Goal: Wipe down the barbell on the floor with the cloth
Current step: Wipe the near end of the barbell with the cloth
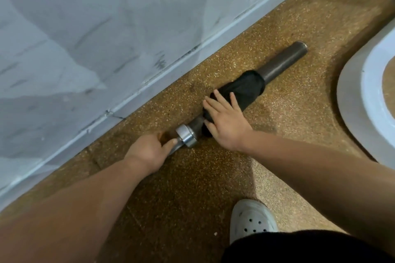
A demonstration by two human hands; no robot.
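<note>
The barbell (282, 61) lies on the speckled brown floor, running diagonally along the wall, with its thick dark sleeve pointing to the upper right and a shiny steel collar (187, 137) lower down. A black cloth (245, 87) is draped over the sleeve. My right hand (226, 121) presses flat on the cloth's lower end with its fingers spread. My left hand (149, 150) grips the thin shaft just below the collar. The shaft beyond my left hand is hidden by my arm.
A pale marbled wall (96, 38) with a white skirting runs close behind the barbell. A white curved object (363, 96) sits on the floor at the right edge. My foot in a white perforated clog (252, 220) stands near the bottom.
</note>
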